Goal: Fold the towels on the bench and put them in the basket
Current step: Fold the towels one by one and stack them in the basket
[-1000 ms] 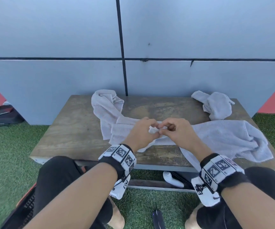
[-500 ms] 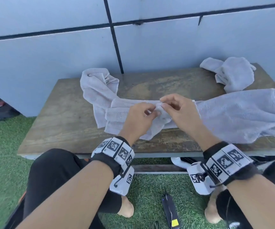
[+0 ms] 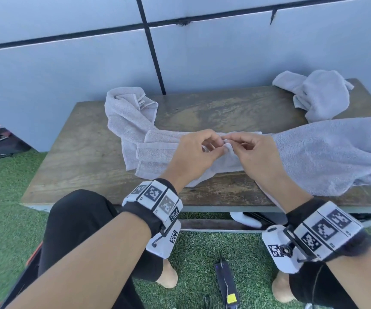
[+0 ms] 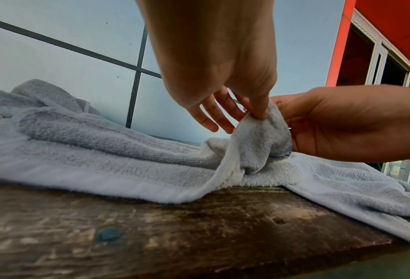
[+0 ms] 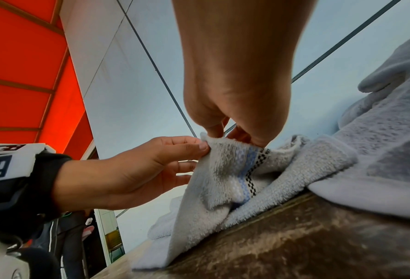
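While we sit at the worn wooden bench (image 3: pixel 86 152), three pale grey towels lie across its top: the big towel (image 3: pixel 327 152) sprawls over the right end and hangs off the front edge, the long towel (image 3: pixel 157 150) runs rumpled from the back left toward the middle, and the small towel (image 3: pixel 320 94) sits bunched at the far right corner, apart from the others. At the middle of the bench we lift a corner of the long towel, where a blue band and a black-and-white checked stripe show in the weave. Our left hand (image 3: pixel 193 157) pinches that corner between thumb and forefinger with its other fingers spread loose, and our right hand (image 3: pixel 256 152) pinches the same corner from above, fingertips nearly touching the left's.
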Demonstrator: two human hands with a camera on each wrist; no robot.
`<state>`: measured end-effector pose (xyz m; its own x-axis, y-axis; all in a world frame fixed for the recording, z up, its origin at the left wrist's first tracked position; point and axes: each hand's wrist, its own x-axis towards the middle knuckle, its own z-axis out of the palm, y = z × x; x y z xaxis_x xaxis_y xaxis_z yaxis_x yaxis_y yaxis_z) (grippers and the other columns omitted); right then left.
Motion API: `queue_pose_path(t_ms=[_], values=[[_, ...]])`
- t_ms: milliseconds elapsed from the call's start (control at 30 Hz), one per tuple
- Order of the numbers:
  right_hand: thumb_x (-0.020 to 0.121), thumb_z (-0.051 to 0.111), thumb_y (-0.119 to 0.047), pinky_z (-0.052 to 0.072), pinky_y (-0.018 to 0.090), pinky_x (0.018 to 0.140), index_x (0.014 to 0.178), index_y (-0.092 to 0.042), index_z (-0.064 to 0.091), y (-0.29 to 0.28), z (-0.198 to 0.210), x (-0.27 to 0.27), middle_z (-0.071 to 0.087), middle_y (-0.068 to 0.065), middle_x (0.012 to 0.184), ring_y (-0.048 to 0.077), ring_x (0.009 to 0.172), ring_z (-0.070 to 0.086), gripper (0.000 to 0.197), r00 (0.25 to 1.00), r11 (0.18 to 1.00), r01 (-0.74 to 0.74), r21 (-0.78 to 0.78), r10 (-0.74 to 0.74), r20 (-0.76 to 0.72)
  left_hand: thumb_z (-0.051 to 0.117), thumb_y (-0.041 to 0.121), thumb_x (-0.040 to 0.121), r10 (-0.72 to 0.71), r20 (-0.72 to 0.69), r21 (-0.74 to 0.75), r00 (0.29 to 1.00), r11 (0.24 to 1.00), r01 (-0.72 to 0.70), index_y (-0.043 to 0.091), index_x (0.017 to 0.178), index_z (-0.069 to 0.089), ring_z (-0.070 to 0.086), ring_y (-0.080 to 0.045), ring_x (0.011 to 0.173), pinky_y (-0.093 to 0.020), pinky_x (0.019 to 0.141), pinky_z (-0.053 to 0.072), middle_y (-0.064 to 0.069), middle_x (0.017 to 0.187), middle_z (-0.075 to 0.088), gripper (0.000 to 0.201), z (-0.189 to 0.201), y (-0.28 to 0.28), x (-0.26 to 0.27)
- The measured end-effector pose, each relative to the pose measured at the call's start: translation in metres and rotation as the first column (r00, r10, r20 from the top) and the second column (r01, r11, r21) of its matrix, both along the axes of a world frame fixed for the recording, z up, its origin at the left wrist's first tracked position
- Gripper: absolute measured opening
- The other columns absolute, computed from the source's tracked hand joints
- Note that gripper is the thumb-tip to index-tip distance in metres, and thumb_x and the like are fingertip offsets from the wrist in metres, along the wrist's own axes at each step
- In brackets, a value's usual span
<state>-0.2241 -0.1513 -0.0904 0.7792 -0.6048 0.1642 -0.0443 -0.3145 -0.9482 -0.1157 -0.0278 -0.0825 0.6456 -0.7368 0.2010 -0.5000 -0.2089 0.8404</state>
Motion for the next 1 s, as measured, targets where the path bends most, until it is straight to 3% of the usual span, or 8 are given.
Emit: queue_pose_path(t_ms=[100,233,400,567,767,1000], values=[[0.096,0.061,-0.007,0.049,0.01,0.066,0.099,-0.02,0.079,-0.001,0.002,0.006,0.076,-0.013,0.088,0.001,0.078,0.069,0.022,1.0,1.0,-0.022,-0.007,0.022,-0.003,0.074,0.016,0.087,0.043,-0.011,-0.019,0.999,0.999,-0.043,0.013,0.079,0.067,0.066,-0.015,0.074,-0.028,0.066,0.053,0.001,0.078,0.071,0.011,0.002,0.0,0.002],[0.093,0.065,-0.008,0.051,0.014,0.071,0.099,-0.014,0.075,-0.002,0.004,0.014,0.074,-0.004,0.089,0.007,0.082,0.068,0.014,1.0,0.999,-0.028,-0.036,0.028,-0.001,0.072,0.013,0.086,0.08,-0.039,-0.047,0.996,0.995,-0.082,0.011,0.083,0.067,0.068,-0.024,0.073,-0.029,0.064,0.054,-0.005,0.077,0.072,0.006,0.009,0.004,0.01],[0.091,0.068,-0.005,0.052,0.013,0.07,0.097,-0.008,0.075,0.0,0.012,0.019,0.076,0.0,0.088,0.009,0.082,0.07,0.01,0.998,0.999,-0.037,0.016,0.036,0.043,0.073,0.017,0.088,0.096,-0.035,-0.04,0.995,0.994,-0.098,0.014,0.088,0.073,0.07,-0.013,0.074,-0.023,0.067,0.055,0.001,0.08,0.074,0.002,0.014,0.008,0.015],[0.091,0.068,-0.004,0.054,0.015,0.073,0.096,-0.01,0.076,0.0,0.016,0.024,0.076,-0.002,0.087,0.007,0.081,0.071,0.011,0.997,0.998,-0.054,0.012,0.054,0.054,0.076,0.017,0.086,0.129,-0.019,-0.043,0.991,0.991,-0.13,0.013,0.086,0.074,0.068,-0.004,0.074,-0.015,0.067,0.05,0.006,0.079,0.074,0.004,0.015,0.011,0.02],[0.091,0.067,-0.004,0.055,0.019,0.075,0.096,-0.013,0.077,0.0,0.013,0.024,0.076,-0.003,0.087,0.01,0.083,0.071,0.014,0.997,0.998,-0.057,0.012,0.056,0.051,0.076,0.021,0.086,0.139,0.036,-0.015,0.99,0.99,-0.138,0.013,0.078,0.071,0.068,-0.001,0.09,-0.036,0.079,0.058,0.01,0.09,0.074,0.012,0.018,0.009,0.021],[0.09,0.069,-0.004,0.056,0.02,0.076,0.092,-0.015,0.078,0.0,0.012,0.024,0.078,-0.008,0.086,0.012,0.084,0.073,0.015,0.991,0.996,-0.062,0.066,0.054,0.118,0.077,0.012,0.084,0.113,-0.021,-0.048,0.993,0.992,-0.114,0.004,0.074,0.068,0.072,-0.006,0.087,-0.034,0.084,0.058,0.003,0.087,0.077,0.015,0.02,0.008,0.025]])
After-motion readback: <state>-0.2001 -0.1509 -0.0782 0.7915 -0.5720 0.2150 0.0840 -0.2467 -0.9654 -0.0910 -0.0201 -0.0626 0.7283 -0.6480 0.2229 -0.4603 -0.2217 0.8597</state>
